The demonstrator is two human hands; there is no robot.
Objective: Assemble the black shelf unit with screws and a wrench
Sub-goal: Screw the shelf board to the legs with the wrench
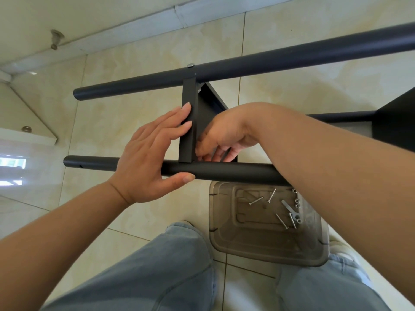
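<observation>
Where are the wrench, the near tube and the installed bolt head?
wrench (289,209): head view, middle of its flat handle
near tube (224,172): head view, bare middle stretch
bolt head (191,65): head view, top of its cap

Right hand (221,140) fingertips hidden behind the crossbar (188,122); whatever they hold can't be told. Far tube (269,61) and shelf panel (397,122) cut off at right edge. Right arm covers part of the tray (224,232).

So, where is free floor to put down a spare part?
Bare beige floor tiles lie between the white wall base and the far black round tube, and left of the left hand. Crowded: the clear plastic lid with silver screws beside the knees.
</observation>
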